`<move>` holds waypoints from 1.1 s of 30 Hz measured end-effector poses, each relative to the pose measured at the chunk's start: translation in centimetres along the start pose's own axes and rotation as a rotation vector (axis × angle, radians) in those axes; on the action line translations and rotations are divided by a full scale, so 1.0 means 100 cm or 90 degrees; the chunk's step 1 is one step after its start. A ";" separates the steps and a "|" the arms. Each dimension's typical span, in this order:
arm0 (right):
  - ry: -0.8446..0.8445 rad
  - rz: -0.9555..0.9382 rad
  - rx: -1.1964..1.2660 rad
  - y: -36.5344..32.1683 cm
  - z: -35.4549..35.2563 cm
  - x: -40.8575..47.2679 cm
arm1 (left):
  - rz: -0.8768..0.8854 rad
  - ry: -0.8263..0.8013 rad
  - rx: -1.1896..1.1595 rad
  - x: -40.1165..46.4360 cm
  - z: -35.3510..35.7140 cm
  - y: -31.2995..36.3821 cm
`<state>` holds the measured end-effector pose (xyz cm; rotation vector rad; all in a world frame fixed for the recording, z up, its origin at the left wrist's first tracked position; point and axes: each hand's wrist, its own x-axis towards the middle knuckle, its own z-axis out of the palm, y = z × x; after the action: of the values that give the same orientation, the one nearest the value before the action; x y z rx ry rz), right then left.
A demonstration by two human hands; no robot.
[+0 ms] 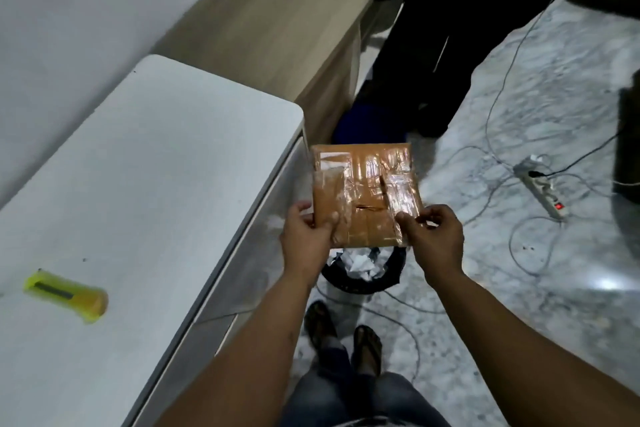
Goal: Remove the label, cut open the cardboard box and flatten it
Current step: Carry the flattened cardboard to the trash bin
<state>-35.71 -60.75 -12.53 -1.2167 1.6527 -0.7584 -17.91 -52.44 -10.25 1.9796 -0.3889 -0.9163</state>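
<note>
A flat brown cardboard box [367, 184], wrapped in shiny clear tape, is held in the air to the right of the white table. My left hand [306, 234] grips its near left corner, thumb on top. My right hand [433, 234] pinches the tape at the box's near right corner. A short cut shows in the top face near the middle. A yellow utility knife [65, 295] lies on the white table [156, 184] at the left, away from both hands.
A black waste bin [363, 270] with crumpled paper stands on the floor right below the box. A power strip [543, 191] and loose cables lie on the marble floor to the right. Dark bags [433, 45] and a wooden cabinet [294, 10] stand behind. My feet in sandals are below.
</note>
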 end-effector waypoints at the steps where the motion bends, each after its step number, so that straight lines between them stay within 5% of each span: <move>1: 0.006 0.017 -0.006 0.007 0.000 0.001 | -0.010 -0.009 0.014 0.005 0.006 -0.006; 15: -0.042 0.156 -0.211 0.129 0.040 0.064 | -0.174 -0.118 0.221 0.083 0.082 -0.120; 24: -0.168 0.167 -0.378 0.239 0.089 0.125 | -0.221 -0.104 0.299 0.150 0.144 -0.211; 33: -0.340 0.139 -0.497 0.266 0.123 0.131 | -0.180 -0.122 0.435 0.187 0.150 -0.277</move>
<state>-35.71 -64.08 -44.50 -1.5449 1.6091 0.3864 -18.42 -57.02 -46.63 2.6220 -0.5991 -1.2772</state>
